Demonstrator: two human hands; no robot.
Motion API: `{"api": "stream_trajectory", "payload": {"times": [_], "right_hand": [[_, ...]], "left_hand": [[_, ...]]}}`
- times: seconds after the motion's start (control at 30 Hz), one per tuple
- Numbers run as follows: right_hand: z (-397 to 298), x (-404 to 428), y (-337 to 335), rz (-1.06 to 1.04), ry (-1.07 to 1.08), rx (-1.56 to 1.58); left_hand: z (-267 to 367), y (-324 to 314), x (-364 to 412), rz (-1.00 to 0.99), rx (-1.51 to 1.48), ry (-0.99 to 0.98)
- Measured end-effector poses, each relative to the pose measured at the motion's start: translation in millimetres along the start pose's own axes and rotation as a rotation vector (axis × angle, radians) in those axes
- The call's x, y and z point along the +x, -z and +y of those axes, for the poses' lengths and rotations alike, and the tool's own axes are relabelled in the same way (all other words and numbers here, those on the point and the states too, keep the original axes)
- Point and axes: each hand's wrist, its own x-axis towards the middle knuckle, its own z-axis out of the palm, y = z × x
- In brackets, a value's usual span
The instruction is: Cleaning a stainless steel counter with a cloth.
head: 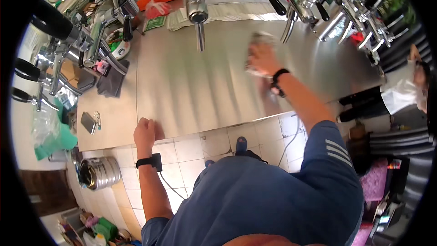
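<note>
My right hand [262, 58] lies spread on a crumpled cloth [264, 37] on the steel counter [205, 85], right of centre; both are blurred. The cloth shows above the fingers and below the palm. My left hand [145, 131] rests at the counter's near edge on the left, its fingers curled and nothing seen in it. A chrome beer tap [198, 13] hangs over the far middle of the counter, left of my right hand. More taps [292, 17] stand to the right of it.
A phone [88, 123] and a key ring lie at the counter's left end, below a dark cloth [111, 82]. Taps with black handles [53, 18] line the left. A metal keg [100, 172] stands on the tiled floor. Another person [403, 90] is at the far right.
</note>
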Motion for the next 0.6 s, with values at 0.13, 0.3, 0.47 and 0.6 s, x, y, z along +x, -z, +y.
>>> {"api": "stream_trajectory", "payload": {"times": [0.13,0.3,0.47,0.6], "right_hand": [[-150.8,66.1,64.8,0.346,0.33,0.385],[-266.7,98.7,99.7,-0.084,0.142,0.649],[-232.1,90.6,87.7,-0.096,0.138,0.688],[-149.9,69.5,50.4,-0.133,0.062,0.589]], "left_hand": [[0.1,5.0,1.2,-0.006,-0.036,-0.063],[-7.1,-3.3,8.8,-0.019,-0.105,-0.102],[4.1,2.8,7.2,-0.055,-0.174,-0.032],[-15.9,-2.7,13.4,-0.014,-0.231,-0.001]]}}
